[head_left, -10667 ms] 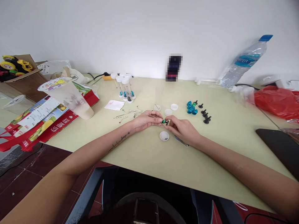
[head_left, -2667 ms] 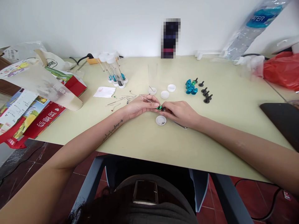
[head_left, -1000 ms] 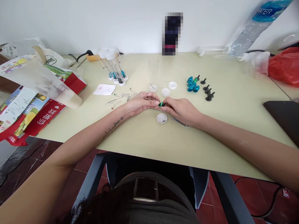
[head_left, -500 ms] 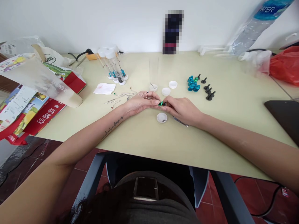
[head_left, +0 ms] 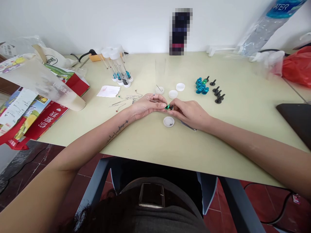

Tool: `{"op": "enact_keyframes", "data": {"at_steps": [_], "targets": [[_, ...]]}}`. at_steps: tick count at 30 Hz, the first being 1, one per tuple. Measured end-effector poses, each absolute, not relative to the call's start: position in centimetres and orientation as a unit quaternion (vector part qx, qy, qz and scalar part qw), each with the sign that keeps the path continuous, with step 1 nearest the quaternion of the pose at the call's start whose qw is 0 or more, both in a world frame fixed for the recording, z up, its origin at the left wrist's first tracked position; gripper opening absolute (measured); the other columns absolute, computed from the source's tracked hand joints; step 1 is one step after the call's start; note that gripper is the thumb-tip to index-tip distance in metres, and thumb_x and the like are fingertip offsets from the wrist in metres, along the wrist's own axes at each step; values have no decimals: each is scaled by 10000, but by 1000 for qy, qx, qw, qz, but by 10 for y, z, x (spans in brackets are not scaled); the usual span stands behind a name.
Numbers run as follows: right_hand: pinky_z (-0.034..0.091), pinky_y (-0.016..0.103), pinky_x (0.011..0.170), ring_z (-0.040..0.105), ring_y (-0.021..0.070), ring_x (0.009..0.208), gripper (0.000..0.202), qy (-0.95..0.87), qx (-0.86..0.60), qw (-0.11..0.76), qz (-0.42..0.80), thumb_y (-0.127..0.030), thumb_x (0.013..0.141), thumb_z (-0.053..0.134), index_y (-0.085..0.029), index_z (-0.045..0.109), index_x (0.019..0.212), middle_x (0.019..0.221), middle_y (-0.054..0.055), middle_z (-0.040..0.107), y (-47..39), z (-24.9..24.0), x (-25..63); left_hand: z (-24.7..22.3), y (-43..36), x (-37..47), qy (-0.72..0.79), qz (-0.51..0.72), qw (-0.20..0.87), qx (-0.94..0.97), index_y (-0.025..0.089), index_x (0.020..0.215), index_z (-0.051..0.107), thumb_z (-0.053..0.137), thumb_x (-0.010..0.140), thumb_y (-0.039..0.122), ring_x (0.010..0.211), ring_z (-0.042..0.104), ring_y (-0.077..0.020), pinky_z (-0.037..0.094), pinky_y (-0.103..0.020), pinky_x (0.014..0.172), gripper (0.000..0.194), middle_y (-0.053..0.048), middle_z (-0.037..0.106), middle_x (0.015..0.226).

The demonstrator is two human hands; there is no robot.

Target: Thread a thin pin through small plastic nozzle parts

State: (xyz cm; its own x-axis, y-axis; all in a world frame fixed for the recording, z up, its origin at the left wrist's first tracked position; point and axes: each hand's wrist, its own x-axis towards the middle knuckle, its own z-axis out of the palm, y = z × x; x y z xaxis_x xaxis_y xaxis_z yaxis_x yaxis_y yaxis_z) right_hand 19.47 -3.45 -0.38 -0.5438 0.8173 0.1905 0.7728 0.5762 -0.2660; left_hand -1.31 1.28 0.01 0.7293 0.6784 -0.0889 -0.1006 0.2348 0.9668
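Between thumb and fingers, my left hand (head_left: 149,105) pinches a small green part (head_left: 167,106); a thin metal rod also lies across this hand. My right hand (head_left: 190,111) meets it from the right, its fingertips closed on a small black piece (head_left: 171,107) against the green part. Just below the fingers sits a white cap (head_left: 168,121) with tiny bits inside. Thin metal tools (head_left: 188,125) lie partly under my right hand. Several thin wires with coloured tips (head_left: 131,97) are spread beyond my left wrist.
Blue parts (head_left: 201,86) and black pegs (head_left: 218,94) stand at the right. Behind my hands are white caps (head_left: 173,94) and a clear tube (head_left: 160,71). Capped tubes (head_left: 119,66), a plastic cup (head_left: 60,89) and red packaging (head_left: 48,119) occupy the left. A dark tablet-like object (head_left: 296,119) lies far right.
The camera view has shifted very slightly. Both hands keep nearly the same pose around the green part.
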Motion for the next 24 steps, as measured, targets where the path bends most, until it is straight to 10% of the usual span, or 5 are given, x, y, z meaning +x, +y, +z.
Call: {"op": "enact_keyframes", "data": {"at_steps": [24], "targets": [[181, 151, 557, 443, 38, 597, 497, -875, -462, 134, 62, -528, 936, 233, -115, 510, 949, 802, 40, 573, -34, -4, 194, 1, 12, -13, 268, 268, 744, 550, 88, 844, 614, 757, 630, 260, 755, 619, -113, 470, -324, 863, 310, -40, 622, 781]]}}
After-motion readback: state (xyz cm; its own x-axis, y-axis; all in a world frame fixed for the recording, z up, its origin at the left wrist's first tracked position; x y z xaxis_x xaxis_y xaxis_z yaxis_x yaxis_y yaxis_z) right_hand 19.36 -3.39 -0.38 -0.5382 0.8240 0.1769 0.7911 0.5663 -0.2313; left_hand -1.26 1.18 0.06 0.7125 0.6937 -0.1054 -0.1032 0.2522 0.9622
